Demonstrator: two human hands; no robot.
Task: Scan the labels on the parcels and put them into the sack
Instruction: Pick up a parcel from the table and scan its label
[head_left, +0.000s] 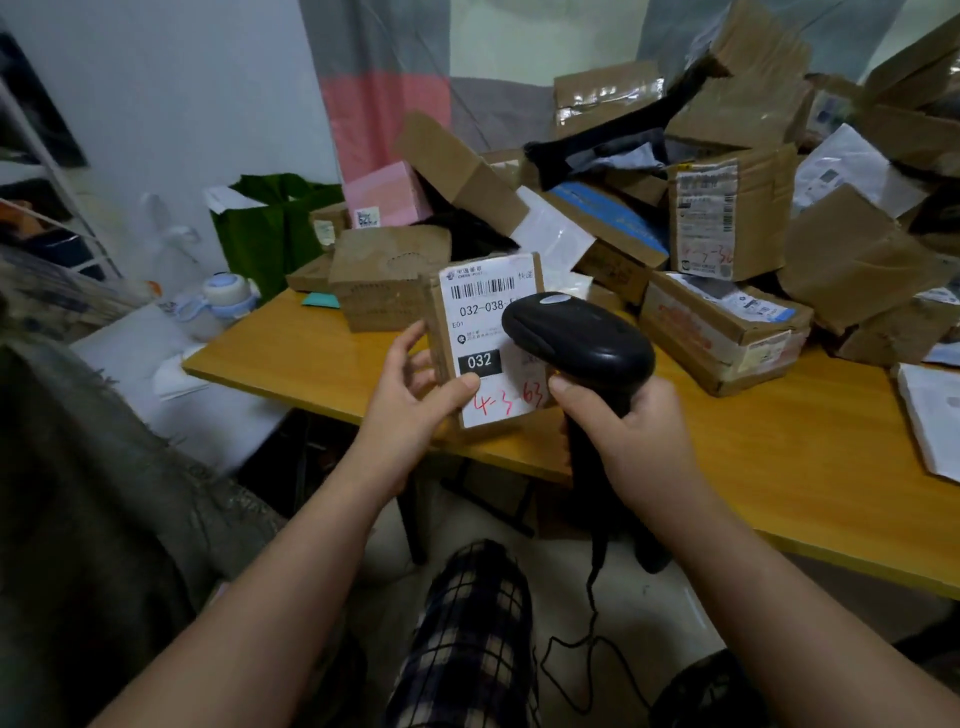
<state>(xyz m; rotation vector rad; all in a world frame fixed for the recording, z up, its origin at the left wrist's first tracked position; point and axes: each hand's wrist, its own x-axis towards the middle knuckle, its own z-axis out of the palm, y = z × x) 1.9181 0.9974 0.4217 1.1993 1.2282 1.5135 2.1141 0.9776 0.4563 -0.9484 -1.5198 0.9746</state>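
Left hand (410, 395) grips a small brown cardboard parcel (485, 338) with white label; right hand (631, 431) clasps a black handheld scanner (576, 338) over it.

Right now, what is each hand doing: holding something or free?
The left hand holds the small parcel, thumb on its label.
The right hand grips the black scanner by its handle.

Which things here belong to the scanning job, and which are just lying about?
Job: small brown cardboard parcel with white label held by left hand; black handheld scanner in right hand; piled cardboard boxes.
Lying about: green bag; pale-blue bottle.
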